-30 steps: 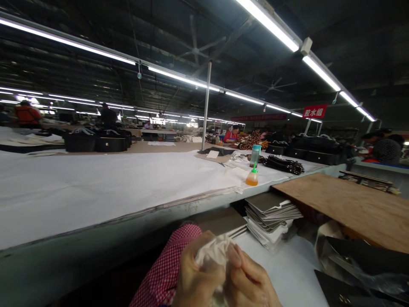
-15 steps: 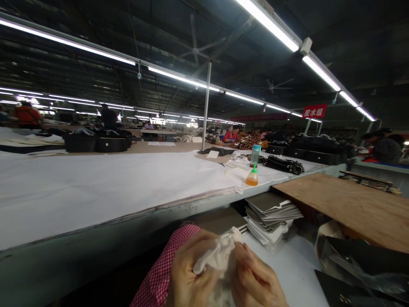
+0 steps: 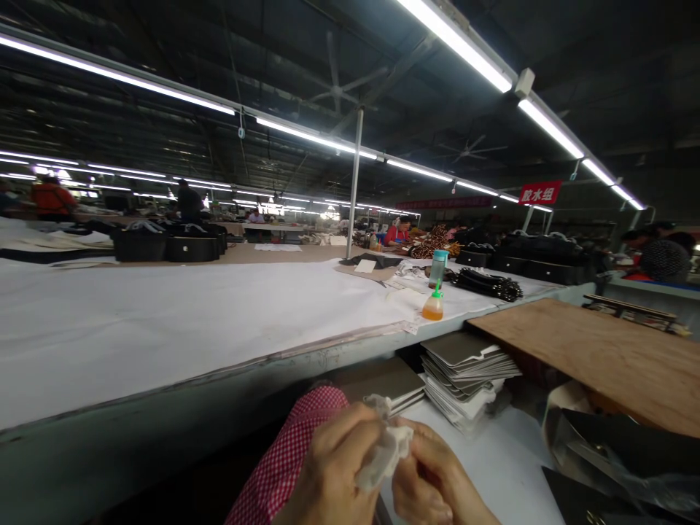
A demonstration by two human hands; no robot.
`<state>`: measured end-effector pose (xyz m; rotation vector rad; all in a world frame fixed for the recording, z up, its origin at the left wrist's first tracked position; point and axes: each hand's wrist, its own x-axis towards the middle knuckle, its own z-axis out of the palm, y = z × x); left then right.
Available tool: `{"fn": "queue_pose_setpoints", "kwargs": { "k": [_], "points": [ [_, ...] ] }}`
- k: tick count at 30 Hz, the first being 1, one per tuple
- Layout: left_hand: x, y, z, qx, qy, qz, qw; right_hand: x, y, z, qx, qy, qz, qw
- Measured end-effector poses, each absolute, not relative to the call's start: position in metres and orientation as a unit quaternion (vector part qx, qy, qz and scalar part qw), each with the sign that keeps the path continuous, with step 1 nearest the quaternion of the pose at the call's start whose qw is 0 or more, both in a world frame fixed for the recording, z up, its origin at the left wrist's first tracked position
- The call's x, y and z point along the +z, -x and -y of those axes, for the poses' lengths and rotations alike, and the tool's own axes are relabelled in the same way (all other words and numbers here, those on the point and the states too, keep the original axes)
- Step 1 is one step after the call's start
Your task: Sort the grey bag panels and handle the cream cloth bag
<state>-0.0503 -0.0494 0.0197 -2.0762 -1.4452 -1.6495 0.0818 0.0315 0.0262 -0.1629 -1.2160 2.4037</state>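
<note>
"So, where does the white cloth (image 3: 377, 467) sit?"

"Between my two hands, low in the head view. Bunched and crumpled, edges blurred; I cannot tell its full shape."

"State of fingers?"

"My left hand (image 3: 331, 467): fingers curled in, cloth gripped at its near side. My right hand (image 3: 429, 474): fingers bent, thumb side pinching the cloth's other end. Both narrow; exact contact of the right fingertips is smeared."

"Step in hand?"

"Judgement: handling the cloth between both hands, off the table. The next move calls for a secure pinch at each end and a clear look at the folds."

"Surroundings, going outward?"

"Red checked fabric (image 3: 303, 445) just beside my left hand. Beyond the hands, flat dark boards (image 3: 377, 380); to their right, an uneven stack of sheets (image 3: 464, 364). Farther up, the white-covered table (image 3: 219, 313), bearing near its edge a small bottle (image 3: 433, 310) with a green spout and orange liquid, upright. Right of that, a wooden panel (image 3: 596, 357)."
</note>
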Motion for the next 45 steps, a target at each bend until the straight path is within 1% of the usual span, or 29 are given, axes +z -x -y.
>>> {"fn": "queue_pose_setpoints", "kwargs": {
  "k": [3, 7, 11, 14, 18, 21, 24, 31, 35, 38, 41, 43, 45],
  "points": [
    [0.017, 0.047, 0.047, -0.514, 0.687, 0.499, 0.119, 0.018, -0.075, -0.040, 0.861, 0.072, 0.460, 0.205],
    [0.013, 0.044, 0.040, -0.517, 0.666, 0.503, 0.190, 0.004, -0.073, -0.051, 0.847, 0.092, 0.480, 0.208],
    [0.005, 0.044, 0.034, -0.536, 0.647, 0.515, 0.171, 0.004, -0.078, -0.054, 0.842, 0.101, 0.487, 0.211],
    [0.000, 0.045, 0.030, -0.575, 0.618, 0.526, 0.106, 0.008, -0.080, -0.056, 0.848, 0.091, 0.482, 0.200],
    [0.000, 0.046, 0.030, -0.636, 0.580, 0.507, -0.048, 0.012, -0.079, -0.053, 0.866, 0.056, 0.461, 0.183],
    [0.002, 0.046, 0.033, -0.663, 0.550, 0.479, -0.170, 0.015, -0.079, -0.046, 0.876, 0.032, 0.443, 0.189],
    [0.001, 0.045, 0.034, -0.683, 0.515, 0.451, -0.255, 0.016, -0.081, -0.041, 0.885, 0.015, 0.425, 0.191],
    [0.003, 0.041, 0.032, -0.721, 0.423, 0.388, -0.389, 0.013, -0.082, -0.047, 0.913, -0.022, 0.386, 0.131],
    [0.007, 0.037, 0.032, -0.751, 0.349, 0.378, -0.413, 0.013, -0.082, -0.050, 0.916, -0.021, 0.380, 0.122],
    [0.011, 0.036, 0.031, -0.774, 0.296, 0.381, -0.410, 0.015, -0.083, -0.052, 0.909, -0.015, 0.397, 0.124],
    [0.018, 0.039, 0.032, -0.785, 0.261, 0.387, -0.407, 0.019, -0.089, -0.056, 0.885, -0.009, 0.436, 0.164],
    [0.023, 0.042, 0.034, -0.785, 0.251, 0.382, -0.418, 0.022, -0.097, -0.061, 0.848, 0.005, 0.473, 0.239],
    [0.027, 0.045, 0.034, -0.782, 0.252, 0.374, -0.430, 0.023, -0.106, -0.068, 0.796, 0.024, 0.502, 0.337]
  ]
}}
